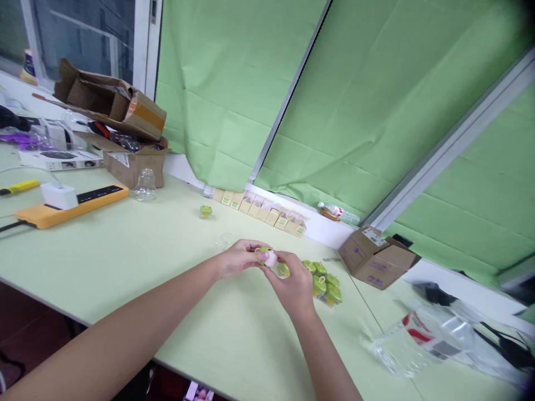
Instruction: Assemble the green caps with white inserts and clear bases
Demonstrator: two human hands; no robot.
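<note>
My left hand (239,258) grips a small green lid with a yellowish loop (263,253). A whitish-pink round piece (271,258) is pressed against it, pinched by my right hand (295,281). The two hands meet above the middle of the table. Fingers hide part of both pieces. Just behind my right hand, a clear container with green on it (282,271) is partly covered. Several green-topped clear containers (320,285) stand grouped to the right. Beyond my left hand lies a clear plastic piece (224,240), and farther back sits a single green-topped container (205,211).
Small cardboard boxes (263,210) line the table's back edge. At left are an orange power strip (83,201), a clear jar (145,186) and open cartons (134,167). A carton (371,259) and a large clear bottle (418,340) are at right.
</note>
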